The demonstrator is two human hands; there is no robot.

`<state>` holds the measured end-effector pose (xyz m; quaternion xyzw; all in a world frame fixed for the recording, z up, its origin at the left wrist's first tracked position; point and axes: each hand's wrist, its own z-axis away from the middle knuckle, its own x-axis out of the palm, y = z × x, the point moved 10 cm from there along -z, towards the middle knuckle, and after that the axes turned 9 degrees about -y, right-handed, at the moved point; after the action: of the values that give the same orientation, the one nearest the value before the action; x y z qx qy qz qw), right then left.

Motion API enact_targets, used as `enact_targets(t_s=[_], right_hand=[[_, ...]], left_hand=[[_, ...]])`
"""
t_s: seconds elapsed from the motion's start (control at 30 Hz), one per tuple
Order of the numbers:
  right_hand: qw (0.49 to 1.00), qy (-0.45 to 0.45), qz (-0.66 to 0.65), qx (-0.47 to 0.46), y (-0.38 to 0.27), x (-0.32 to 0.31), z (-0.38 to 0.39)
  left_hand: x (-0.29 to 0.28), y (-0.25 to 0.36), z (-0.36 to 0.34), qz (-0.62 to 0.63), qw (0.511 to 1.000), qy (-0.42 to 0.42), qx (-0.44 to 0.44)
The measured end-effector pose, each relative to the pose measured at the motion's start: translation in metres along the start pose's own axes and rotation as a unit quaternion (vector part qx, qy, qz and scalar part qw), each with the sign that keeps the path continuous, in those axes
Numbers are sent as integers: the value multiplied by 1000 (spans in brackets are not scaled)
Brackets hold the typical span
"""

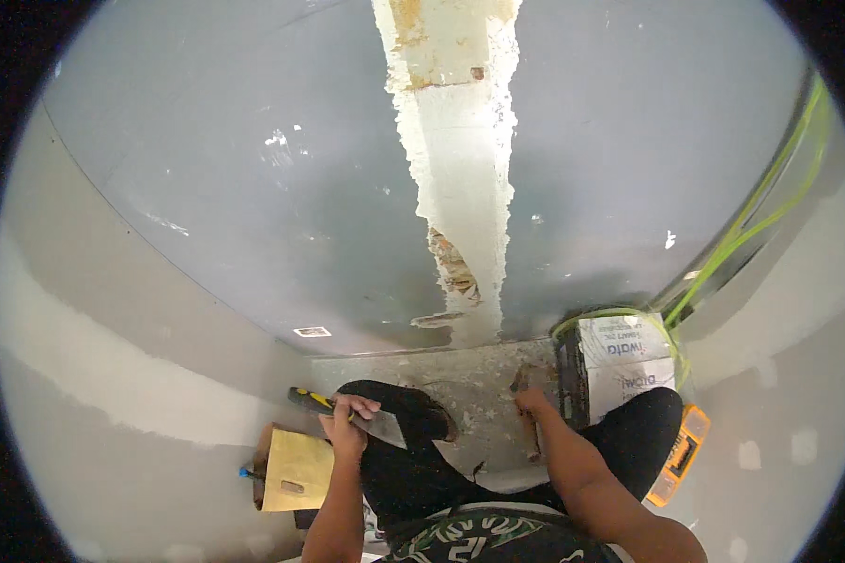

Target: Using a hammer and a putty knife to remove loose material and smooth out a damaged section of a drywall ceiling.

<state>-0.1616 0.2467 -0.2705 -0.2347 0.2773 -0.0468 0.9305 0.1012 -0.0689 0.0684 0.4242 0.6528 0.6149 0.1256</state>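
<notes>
My left hand [345, 418] is closed on a putty knife with a black and yellow handle [312, 400]. Its wide pale metal blade [385, 428] lies over my left leg, pointing to the right. My right hand [532, 400] reaches down near the floor between my legs, its fingers curled. Something brownish [527, 378] is at its fingertips, too unclear to name. In front stands a grey wall [291, 206] with a vertical white strip [460, 150] with ragged edges. Low on the strip is a torn brown patch [454, 269].
To the right stands a white and black box [624, 349] with green cable [723, 246] above and around it. An orange tool [683, 455], apparently a level, rests beside my right knee. A yellow container [298, 471] is at my left. Side walls close in on both sides.
</notes>
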Motion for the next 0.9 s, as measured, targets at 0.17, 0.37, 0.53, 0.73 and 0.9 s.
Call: enact_targets(t_s=[0.17,0.37,0.53,0.73,0.9], right_hand=[[878,-23,-478,-27,137,23,-64],[973,-121,-159,119,146,97,-80],[980,-168,48,92,91,133,-66],[980,84,-74,-167,-92,-58,23],[847,-164,-411,-294,-210,-155,210]], left_hand=[[59,-48,-34,3,998,-55,-34],[41,-24,-32,-82,996,-37,-15],[26,-15,-24,-127,990,-52,-23],[89,-43,-21,-350,896,-241,-131],[234,-44,-15,-687,543,-461,145]])
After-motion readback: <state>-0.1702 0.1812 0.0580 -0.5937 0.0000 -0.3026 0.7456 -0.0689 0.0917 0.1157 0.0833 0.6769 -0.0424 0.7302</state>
